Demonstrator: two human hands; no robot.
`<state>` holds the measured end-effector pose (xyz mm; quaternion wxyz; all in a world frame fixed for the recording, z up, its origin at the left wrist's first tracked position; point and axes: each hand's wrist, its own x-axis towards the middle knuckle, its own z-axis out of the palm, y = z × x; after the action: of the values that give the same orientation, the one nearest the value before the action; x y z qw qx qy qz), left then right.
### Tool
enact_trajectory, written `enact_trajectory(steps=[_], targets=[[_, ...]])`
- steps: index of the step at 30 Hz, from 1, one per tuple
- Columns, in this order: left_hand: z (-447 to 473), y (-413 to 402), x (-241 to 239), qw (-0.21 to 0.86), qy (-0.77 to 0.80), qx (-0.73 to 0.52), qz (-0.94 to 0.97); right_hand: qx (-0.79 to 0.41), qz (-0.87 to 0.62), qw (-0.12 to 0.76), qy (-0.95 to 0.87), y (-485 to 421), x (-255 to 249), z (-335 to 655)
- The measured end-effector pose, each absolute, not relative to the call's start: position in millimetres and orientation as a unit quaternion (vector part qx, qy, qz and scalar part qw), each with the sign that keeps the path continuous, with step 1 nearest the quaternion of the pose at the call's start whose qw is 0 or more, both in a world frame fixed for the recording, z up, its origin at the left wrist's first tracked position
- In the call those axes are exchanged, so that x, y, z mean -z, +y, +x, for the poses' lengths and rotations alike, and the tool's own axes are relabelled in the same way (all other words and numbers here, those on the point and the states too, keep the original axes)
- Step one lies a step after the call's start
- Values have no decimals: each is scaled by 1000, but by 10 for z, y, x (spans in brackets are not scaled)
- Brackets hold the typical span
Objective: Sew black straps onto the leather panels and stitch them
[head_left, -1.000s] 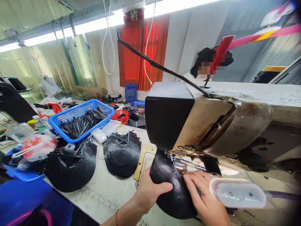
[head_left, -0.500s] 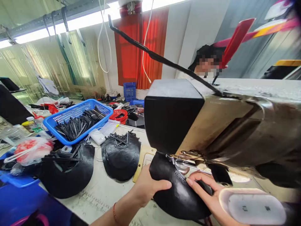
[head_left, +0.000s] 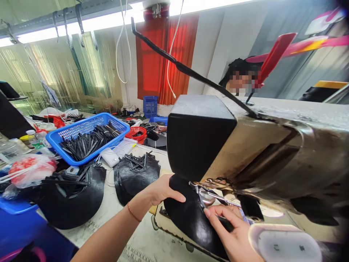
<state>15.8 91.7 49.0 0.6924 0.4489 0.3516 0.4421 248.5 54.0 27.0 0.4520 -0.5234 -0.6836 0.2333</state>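
A rounded black leather piece (head_left: 191, 218) lies under the head of a big worn sewing machine (head_left: 245, 145), its far edge at the metal presser foot (head_left: 204, 191). My left hand (head_left: 160, 189) rests on the piece's far left edge, thumb on top and fingers curled round the rim. My right hand (head_left: 231, 233) lies flat on the piece's right side, fingers stretched toward the presser foot. A white lamp head (head_left: 283, 245) hides part of my right hand.
Two stacks of black leather pieces (head_left: 136, 174) (head_left: 71, 196) with strips on top lie on the left of the table. Behind them stands a blue basket (head_left: 68, 131) full of black strips. A person sits behind the machine. Bottles and a plastic bag (head_left: 29, 169) crowd the far left.
My left hand slid up from the piece's left side to its far edge. The piece turned and shifted left under the foot. My right hand stayed flat on it.
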Motion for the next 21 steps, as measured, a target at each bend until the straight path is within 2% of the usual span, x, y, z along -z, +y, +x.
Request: enact_trajectory(steps=[3, 6, 9, 14, 21], targets=[[177, 901, -465, 683, 361, -479, 418, -238, -554, 395, -694, 488, -283, 2418], [369, 655, -365, 681, 335, -569, 317, -232, -564, 380, -695, 480, -256, 2420], [655, 327, -266, 628, 346, -643, 268, -248, -543, 359, -718, 523, -213, 2497], [848, 174, -305, 565, 487, -596, 297, -262, -523, 363, -725, 590, -162, 2589], [669, 376, -430, 577, 461, -581, 343, -281, -538, 380, -698, 523, -256, 2440]])
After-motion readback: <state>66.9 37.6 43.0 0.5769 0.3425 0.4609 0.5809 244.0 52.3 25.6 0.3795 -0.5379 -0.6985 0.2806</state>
